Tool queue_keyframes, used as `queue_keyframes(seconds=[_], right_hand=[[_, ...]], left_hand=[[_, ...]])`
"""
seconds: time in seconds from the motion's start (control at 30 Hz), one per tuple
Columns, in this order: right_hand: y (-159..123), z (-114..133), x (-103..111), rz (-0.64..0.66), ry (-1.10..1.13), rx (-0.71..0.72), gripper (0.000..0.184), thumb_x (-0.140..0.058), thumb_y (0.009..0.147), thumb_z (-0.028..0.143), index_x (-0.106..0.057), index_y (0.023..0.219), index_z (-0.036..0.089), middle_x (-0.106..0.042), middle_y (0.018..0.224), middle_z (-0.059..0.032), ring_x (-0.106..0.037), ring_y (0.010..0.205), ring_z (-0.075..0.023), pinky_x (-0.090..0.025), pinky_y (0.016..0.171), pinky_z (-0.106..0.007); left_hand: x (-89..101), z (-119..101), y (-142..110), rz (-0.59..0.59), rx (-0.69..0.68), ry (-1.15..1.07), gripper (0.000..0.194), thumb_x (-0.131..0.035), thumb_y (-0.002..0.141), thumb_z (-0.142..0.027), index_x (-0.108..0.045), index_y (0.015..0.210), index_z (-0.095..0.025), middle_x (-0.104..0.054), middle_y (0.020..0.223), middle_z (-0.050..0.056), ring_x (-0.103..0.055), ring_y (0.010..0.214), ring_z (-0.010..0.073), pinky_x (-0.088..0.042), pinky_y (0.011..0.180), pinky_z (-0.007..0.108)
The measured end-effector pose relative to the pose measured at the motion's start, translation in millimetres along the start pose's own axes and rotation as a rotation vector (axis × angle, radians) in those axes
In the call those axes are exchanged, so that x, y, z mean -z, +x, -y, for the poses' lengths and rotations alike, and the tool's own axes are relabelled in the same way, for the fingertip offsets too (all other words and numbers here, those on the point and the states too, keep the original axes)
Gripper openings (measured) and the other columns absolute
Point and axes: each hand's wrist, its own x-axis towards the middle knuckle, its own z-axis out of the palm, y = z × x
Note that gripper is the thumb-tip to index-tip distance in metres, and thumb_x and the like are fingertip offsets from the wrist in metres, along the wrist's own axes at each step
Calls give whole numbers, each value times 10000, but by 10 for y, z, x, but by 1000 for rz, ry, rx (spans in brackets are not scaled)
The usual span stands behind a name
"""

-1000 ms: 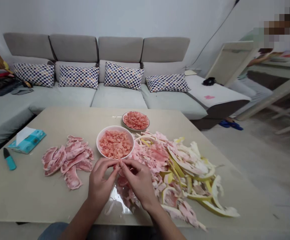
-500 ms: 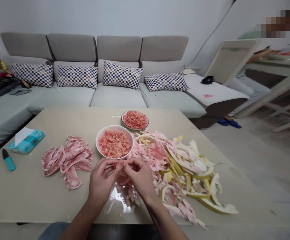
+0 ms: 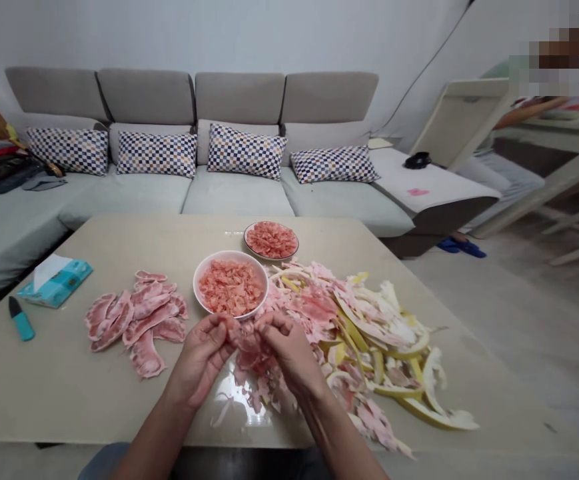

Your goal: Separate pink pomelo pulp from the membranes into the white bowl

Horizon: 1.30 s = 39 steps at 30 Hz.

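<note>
Nearest the camera, low in the centre, the left hand point(image 3: 200, 357) and the right hand point(image 3: 292, 352) meet over the near edge of the beige stone-topped table point(image 3: 44, 393), both with fingers curled narrow and pinching one pink, membrane-covered pomelo segment point(image 3: 245, 341) between them; the piece looks ragged and pale pink, its skin partly torn, and it hangs just above a small litter of pink membrane scraps point(image 3: 262, 383) on the glossy tabletop. At about 3 o'clock from the hands, touching the right wrist's side, sprawls a large heap of yellow-and-white pomelo rind and pink pith point(image 3: 384, 340). At 9 o'clock lies a cluster of unpeeled pink pomelo segments point(image 3: 136, 317), and well beyond them, near the table's left edge, a teal-handled knife point(image 3: 20, 319) and a teal packet of tissues point(image 3: 54, 279). At 12 o'clock, just beyond the fingertips, stands a white round bowl of peeled pink pomelo flesh point(image 3: 230, 285), with a second, shallower dish of the same flesh point(image 3: 271, 240) behind it. Farther off runs a grey sectional sofa point(image 3: 234, 193) with checked cushions point(image 3: 246, 151).
</note>
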Motion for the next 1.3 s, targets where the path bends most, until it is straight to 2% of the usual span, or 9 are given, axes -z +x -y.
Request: queue_keyframes(seconds=[0.17, 0.27, 0.43, 0.5, 0.73, 0.9, 1.0, 1.17, 1.3], right_hand=[[-77, 99, -9, 42, -173, 96, 198, -683, 763, 348, -691, 864, 178, -688, 752, -27, -617, 617, -138, -469, 531, -215], [-158, 120, -122, 64, -257, 98, 288, -669, 794, 375, -682, 1024, 203, -699, 747, -25, -627, 562, -147, -483, 504, -233], [-185, 111, -195, -9, -332, 212, 159, -637, 815, 312, -728, 869, 193, -727, 859, -53, -671, 726, -180, -522, 652, -262], [-184, 111, -196, -45, -342, 203, 149, -632, 811, 298, -724, 841, 185, -724, 805, -51, -665, 675, -176, -516, 616, -259], [-207, 88, -210, -27, -239, 40, 159, -620, 792, 326, -665, 783, 174, -647, 585, 1, -567, 424, -123, -418, 401, -205], [-164, 118, -148, 74, -134, -15, 229, -657, 772, 380, -660, 746, 152, -651, 619, -3, -565, 482, -106, -432, 443, -188], [-156, 136, -127, 82, -134, 13, 231, -670, 768, 383, -661, 749, 153, -668, 669, -16, -575, 504, -110, -442, 453, -191], [-177, 105, -158, 60, -240, 58, 202, -620, 823, 373, -669, 838, 177, -672, 645, -15, -565, 425, -119, -427, 414, -213], [-171, 80, -188, 8, -360, 158, 163, -616, 819, 326, -695, 815, 183, -691, 721, -33, -614, 539, -143, -471, 502, -230]], left_hand=[[-9, -28, 12, -73, -117, 102, 253, -803, 670, -204, -655, 866, -143, -716, 840, 36, -673, 784, 121, -547, 761, 230], [-31, 20, 14, -55, -147, 157, 238, -784, 693, -218, -655, 881, -152, -717, 861, 37, -672, 840, 138, -531, 817, 258], [-23, 67, 9, -46, -186, 262, 230, -772, 705, -240, -655, 886, -159, -708, 879, 37, -663, 884, 159, -505, 863, 289], [-23, 69, 1, -27, -183, 291, 221, -765, 716, -231, -651, 893, -164, -703, 892, 31, -656, 903, 155, -496, 880, 286], [-40, 61, -20, 40, -47, 145, 207, -765, 722, -208, -660, 890, -145, -686, 869, 36, -651, 805, 121, -521, 787, 230], [0, 46, 3, 151, 117, -43, 189, -740, 751, -182, -667, 923, -153, -656, 748, 10, -618, 674, 79, -529, 709, 200], [3, 21, -8, 157, 127, -36, 207, -705, 786, -214, -656, 980, -159, -665, 846, 37, -638, 778, 116, -533, 771, 246], [-31, 30, -37, 99, -40, 163, 372, -680, 798, -335, -567, 1145, -265, -580, 1189, 63, -599, 1045, 204, -518, 856, 344], [-34, 71, -7, -19, -313, 442, 363, -788, 670, -251, -628, 995, -246, -595, 1071, 30, -592, 1021, 192, -503, 874, 305]])
